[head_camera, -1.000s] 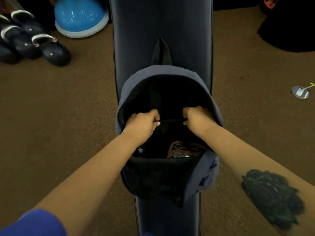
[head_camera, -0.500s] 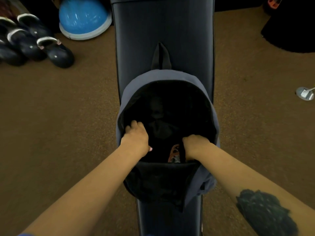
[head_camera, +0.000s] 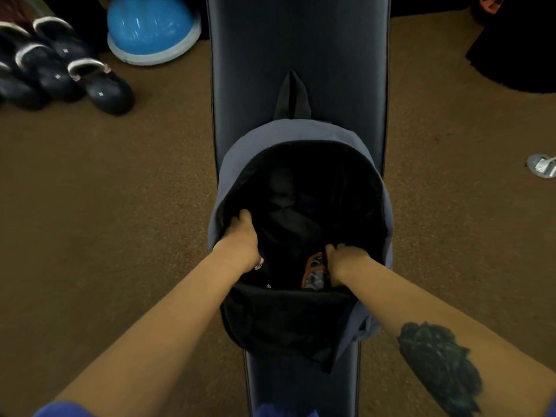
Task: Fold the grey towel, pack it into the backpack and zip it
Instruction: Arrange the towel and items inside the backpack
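A grey-blue backpack (head_camera: pixel 301 133) lies open on a black padded bench (head_camera: pixel 301 40), its front flap (head_camera: pixel 288 323) folded down toward me. Both hands are inside the opening. My left hand (head_camera: pixel 240 239) curls its fingers over the lining at the left rim. My right hand (head_camera: pixel 346 261) is a closed fist on dark fabric at the near right, beside an orange patterned item (head_camera: pixel 314 272). Dark crumpled fabric (head_camera: pixel 288 212) lies deep inside; I cannot tell whether it is the grey towel.
Brown carpet surrounds the narrow bench. Several dark shoes (head_camera: pixel 75 79) and a blue dome (head_camera: pixel 150 25) sit at the far left. A dark object (head_camera: pixel 517 55) is at the far right, and a small silver thing (head_camera: pixel 541 170) lies on the carpet.
Both hands were side by side on one dark edge in the middle of the opening. They have moved apart and toward me, the left to the left rim, the right to the near right.
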Tool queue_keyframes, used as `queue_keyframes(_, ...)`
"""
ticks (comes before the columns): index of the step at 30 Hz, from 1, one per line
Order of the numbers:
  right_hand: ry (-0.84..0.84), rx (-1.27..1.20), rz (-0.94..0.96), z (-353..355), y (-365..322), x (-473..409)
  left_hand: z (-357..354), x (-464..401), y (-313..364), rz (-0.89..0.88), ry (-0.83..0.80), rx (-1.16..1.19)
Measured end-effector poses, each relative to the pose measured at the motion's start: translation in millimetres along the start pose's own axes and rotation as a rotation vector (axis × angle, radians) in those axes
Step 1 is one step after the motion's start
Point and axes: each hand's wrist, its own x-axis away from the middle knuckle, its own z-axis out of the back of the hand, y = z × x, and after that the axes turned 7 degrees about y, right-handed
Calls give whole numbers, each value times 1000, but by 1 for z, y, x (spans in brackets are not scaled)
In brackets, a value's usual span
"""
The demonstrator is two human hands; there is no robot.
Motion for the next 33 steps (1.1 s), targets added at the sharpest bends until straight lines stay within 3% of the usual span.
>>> queue_keyframes(3, 14, 21, 35, 0, 1, 1, -8, 8, -6, -91, -9, 82)
queue_keyframes(8, 23, 66, 83, -1, -3, 2, -20, 15, -13, -288, 108, 112)
queue_keyframes(14, 66, 131, 122, -6, -7, 3, -21, 19, -8, -505, 41, 57)
queue_keyframes(33, 28, 49, 154, -6, -3, 0, -36, 2, 6, -343, 283, 271)
